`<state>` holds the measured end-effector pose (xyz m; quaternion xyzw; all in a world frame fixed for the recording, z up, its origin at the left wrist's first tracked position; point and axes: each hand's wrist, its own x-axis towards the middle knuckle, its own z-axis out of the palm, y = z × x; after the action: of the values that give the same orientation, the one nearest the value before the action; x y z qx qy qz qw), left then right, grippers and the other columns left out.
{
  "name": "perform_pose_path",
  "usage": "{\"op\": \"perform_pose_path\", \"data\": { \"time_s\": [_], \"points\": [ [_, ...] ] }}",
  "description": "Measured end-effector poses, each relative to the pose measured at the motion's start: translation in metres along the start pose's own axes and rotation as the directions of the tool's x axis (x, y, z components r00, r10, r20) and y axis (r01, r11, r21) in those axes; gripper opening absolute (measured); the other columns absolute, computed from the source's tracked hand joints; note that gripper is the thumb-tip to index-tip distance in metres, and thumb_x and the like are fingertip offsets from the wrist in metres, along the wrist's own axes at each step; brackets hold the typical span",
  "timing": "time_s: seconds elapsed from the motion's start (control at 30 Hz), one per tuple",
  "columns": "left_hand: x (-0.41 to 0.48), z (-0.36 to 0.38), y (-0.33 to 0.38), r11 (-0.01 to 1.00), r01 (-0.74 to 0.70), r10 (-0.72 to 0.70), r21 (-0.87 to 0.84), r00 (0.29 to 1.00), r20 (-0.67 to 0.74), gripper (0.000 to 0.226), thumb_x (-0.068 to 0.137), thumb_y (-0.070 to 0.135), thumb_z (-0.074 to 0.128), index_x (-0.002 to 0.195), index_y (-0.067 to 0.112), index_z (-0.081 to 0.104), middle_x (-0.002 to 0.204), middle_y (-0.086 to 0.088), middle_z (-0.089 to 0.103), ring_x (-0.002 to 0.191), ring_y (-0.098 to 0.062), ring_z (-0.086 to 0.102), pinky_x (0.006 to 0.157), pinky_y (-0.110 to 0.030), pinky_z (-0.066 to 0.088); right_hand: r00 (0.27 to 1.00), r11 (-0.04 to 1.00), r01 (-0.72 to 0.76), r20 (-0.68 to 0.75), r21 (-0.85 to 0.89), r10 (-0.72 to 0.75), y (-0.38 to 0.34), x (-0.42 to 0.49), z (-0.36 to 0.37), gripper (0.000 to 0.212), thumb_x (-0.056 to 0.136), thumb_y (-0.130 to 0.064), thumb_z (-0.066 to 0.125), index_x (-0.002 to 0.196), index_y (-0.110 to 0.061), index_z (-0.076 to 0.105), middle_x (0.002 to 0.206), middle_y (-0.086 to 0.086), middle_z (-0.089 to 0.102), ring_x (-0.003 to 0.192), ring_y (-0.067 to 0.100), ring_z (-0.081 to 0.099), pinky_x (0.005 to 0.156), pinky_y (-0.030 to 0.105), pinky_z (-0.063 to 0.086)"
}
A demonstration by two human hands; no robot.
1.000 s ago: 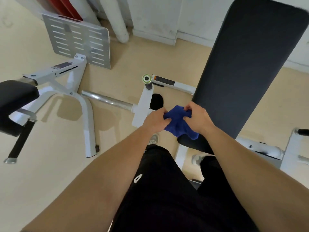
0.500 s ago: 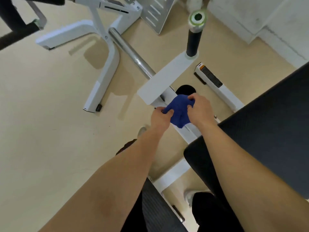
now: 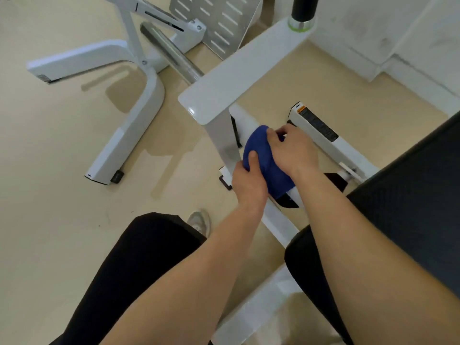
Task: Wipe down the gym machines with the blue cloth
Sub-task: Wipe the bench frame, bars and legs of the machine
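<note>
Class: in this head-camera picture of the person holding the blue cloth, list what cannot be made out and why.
All in the head view.
1) The white frame beneath the blue cloth: hidden by the cloth, left hand and right hand; contact unclear.
2) The black handle: cut off by the top edge.
3) The label on the white bar: print too small to read.
4) The black pad: runs off the right edge.

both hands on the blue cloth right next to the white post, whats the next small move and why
Probably press the cloth flat against the white post and start rubbing. The left hand and right hand both grip it bunched up right beside the post; whether it touches yet is unclear.
</note>
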<state>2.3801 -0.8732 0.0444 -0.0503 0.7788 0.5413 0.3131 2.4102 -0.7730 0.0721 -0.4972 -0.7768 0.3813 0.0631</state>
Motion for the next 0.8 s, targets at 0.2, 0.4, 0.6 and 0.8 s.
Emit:
{"op": "perform_pose_path", "data": {
  "time_s": [0.2,0.4,0.6,0.8],
  "points": [
    [0.004,0.002,-0.010,0.984,-0.167,0.169,0.057,0.985,-0.035,0.038,0.101,0.048,0.040,0.086,0.017,0.056,0.077,0.003,0.061,0.069,-0.012,0.058,0.056,-0.025,0.041,0.996,0.991,0.019,-0.084,-0.134,-0.030,0.008,-0.004,0.000,0.033,0.098,-0.050,0.044,0.097,-0.023,0.062,0.092,0.003,0.066,0.088,0.025,0.059,0.073,0.031,0.040],
    [0.017,-0.030,-0.013,0.853,-0.488,0.451,0.186,0.868,0.208,0.036,0.103,0.041,0.040,0.095,0.013,0.061,0.079,0.003,0.058,0.070,-0.017,0.054,0.052,-0.025,0.033,0.990,0.968,0.038,-0.123,-0.248,-0.071,0.000,-0.024,-0.005,0.040,0.101,-0.049,0.041,0.105,-0.015,0.064,0.105,0.008,0.068,0.090,0.026,0.059,0.075,0.034,0.043],
    [-0.011,-0.033,-0.026,0.916,-0.400,0.400,-0.021,0.916,-0.022,0.027,0.095,0.022,0.057,0.120,0.016,0.047,0.124,0.000,0.048,0.091,-0.020,0.058,0.068,-0.024,0.043,0.991,0.950,0.107,-0.046,-0.292,-0.126,0.003,-0.050,0.008,0.042,0.106,-0.038,0.029,0.131,-0.015,0.055,0.128,0.010,0.062,0.113,0.029,0.057,0.095,0.040,0.044],
    [-0.033,-0.001,-0.041,0.872,-0.462,0.484,-0.163,0.862,0.148,0.053,0.106,0.020,0.034,0.156,0.016,0.017,0.162,0.000,0.018,0.145,-0.015,0.028,0.116,-0.026,0.025,0.982,0.929,0.186,0.041,-0.319,-0.182,0.007,-0.044,-0.001,0.047,0.109,-0.031,0.028,0.154,-0.020,0.034,0.156,0.002,0.041,0.142,0.022,0.038,0.114,0.034,0.026]
  ]
}}
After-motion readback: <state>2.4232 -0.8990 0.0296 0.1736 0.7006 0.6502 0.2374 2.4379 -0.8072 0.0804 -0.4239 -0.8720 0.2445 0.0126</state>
